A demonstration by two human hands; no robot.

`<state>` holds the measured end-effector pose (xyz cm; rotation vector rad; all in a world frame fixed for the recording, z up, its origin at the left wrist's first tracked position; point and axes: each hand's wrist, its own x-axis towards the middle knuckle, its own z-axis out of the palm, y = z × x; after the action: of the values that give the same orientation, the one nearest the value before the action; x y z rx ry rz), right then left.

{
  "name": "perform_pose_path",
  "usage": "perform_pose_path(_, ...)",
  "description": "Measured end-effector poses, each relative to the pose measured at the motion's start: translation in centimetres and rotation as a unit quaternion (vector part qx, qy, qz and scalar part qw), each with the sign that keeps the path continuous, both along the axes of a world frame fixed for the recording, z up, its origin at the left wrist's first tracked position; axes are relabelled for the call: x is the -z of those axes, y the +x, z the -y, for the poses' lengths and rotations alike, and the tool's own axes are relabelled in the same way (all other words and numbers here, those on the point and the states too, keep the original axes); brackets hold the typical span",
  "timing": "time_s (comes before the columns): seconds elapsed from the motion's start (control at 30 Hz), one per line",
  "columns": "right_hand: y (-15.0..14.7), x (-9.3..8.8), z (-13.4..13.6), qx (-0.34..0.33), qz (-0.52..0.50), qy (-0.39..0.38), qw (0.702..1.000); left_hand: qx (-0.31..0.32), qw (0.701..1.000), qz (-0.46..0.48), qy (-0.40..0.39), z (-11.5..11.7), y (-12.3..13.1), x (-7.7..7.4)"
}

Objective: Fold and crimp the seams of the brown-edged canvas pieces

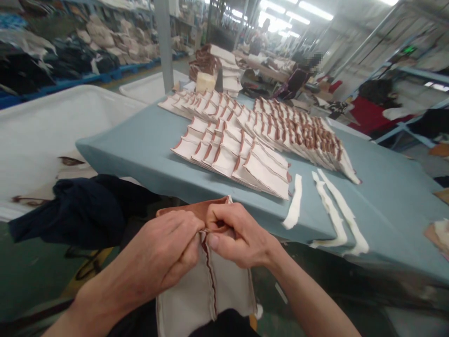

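Observation:
Both my hands pinch one fabric piece (224,285) in front of me, below the table's near edge. It is cream cloth with a brown seam down the middle and a brown folded top edge. My left hand (164,255) grips the top from the left, fingers curled shut. From the right, my right hand (236,234) grips the same top edge, thumb pressed on the cloth. The two hands touch at the seam.
A blue-grey table (147,150) carries overlapping rows of cream and brown fabric pieces (245,140) and three white strips (331,206). A dark garment (80,210) lies at left by a white bin (52,126). More stacks (217,65) and a person (298,77) sit behind.

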<state>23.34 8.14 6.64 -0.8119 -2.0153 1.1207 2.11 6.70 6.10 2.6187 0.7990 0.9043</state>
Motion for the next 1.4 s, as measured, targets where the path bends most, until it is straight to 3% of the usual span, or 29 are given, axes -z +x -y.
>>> perform_pose_path(0.17, 0.3, 0.2, 0.1, 0.014, 0.032, 0.019, 0.999, 0.001, 0.998, 0.036, -0.060, 0.1, 0.4, 0.1)
perform_pose_path(0.37, 0.6, 0.1, 0.2, 0.024, 0.044, 0.046, 0.998, 0.022, 0.964, 0.080, -0.252, -0.3, 0.8, -0.9)
perform_pose_path(0.63, 0.4, -0.7, -0.1, 0.049, 0.063, 0.112, 0.991, -0.010, 0.969, 0.044, -0.244, 0.0, 0.4, -0.8)
perform_pose_path(0.8, -0.1, -0.3, -0.2, 0.051, 0.062, 0.140, 0.987, 0.004, 0.960, 0.065, -0.273, 0.1, -0.1, -0.6)
perform_pose_path(0.93, -0.3, -0.1, -0.1, 0.031, 0.068, 0.090, 0.993, 0.013, 0.949, 0.071, -0.306, 0.2, -0.9, -1.0)
perform_pose_path(1.17, -0.6, -1.5, 0.0, -0.043, 0.075, -0.101, 0.991, 0.045, 0.927, 0.108, -0.355, 0.0, -1.3, -1.3)
perform_pose_path(1.27, -0.8, -0.7, 0.0, -0.055, 0.030, -0.161, 0.985, 0.044, 0.916, 0.125, -0.379, -0.4, -1.1, -0.6)
perform_pose_path(1.4, -1.1, 1.1, 0.1, -0.040, 0.018, -0.160, 0.986, 0.053, 0.888, 0.135, -0.436, -0.6, -1.4, 0.4)
